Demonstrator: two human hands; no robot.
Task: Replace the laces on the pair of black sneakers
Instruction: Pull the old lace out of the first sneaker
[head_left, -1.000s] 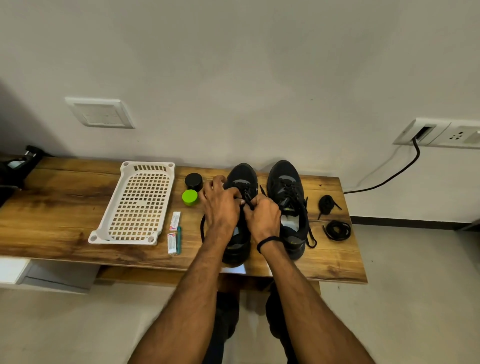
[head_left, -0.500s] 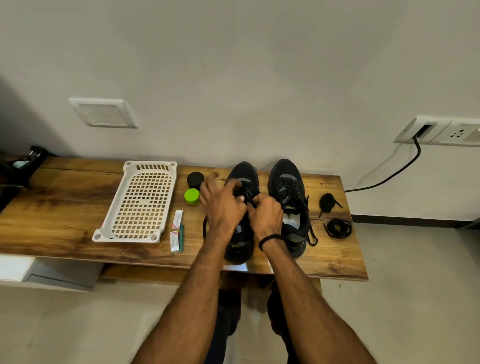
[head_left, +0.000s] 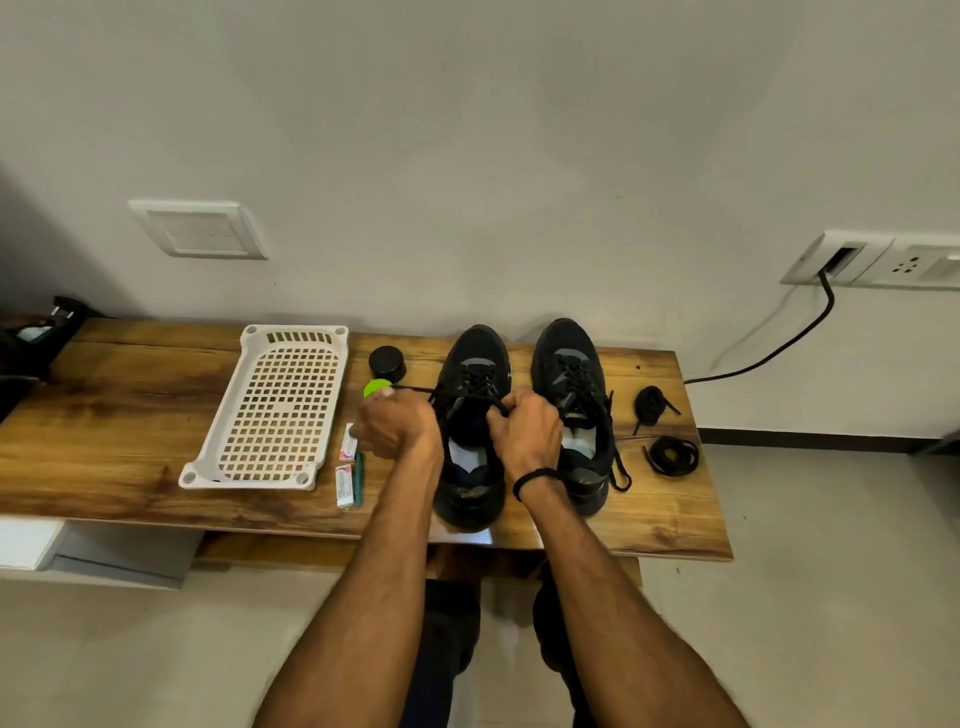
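Note:
Two black sneakers stand side by side on the wooden table (head_left: 104, 415), toes toward the wall. My left hand (head_left: 397, 423) sits left of the left sneaker (head_left: 475, 364) and pinches one end of its black lace (head_left: 415, 388), drawn taut out to the left. My right hand (head_left: 527, 431) grips the other part of that lace over the sneaker's tongue. The right sneaker (head_left: 569, 364) is laced, with a loose end hanging by its right side. Two bundled black laces (head_left: 670, 454) lie to the right of the shoes.
A white perforated tray (head_left: 280, 410) lies left of the shoes. A black jar (head_left: 387, 362) and a green lid (head_left: 375, 387) sit behind my left hand. Two small packets (head_left: 344, 483) lie near the front edge. A black cable (head_left: 769, 353) runs from the wall socket.
My left hand has moved left away from the sneaker, pulling a lace end out sideways. My right hand has stayed over the tongue.

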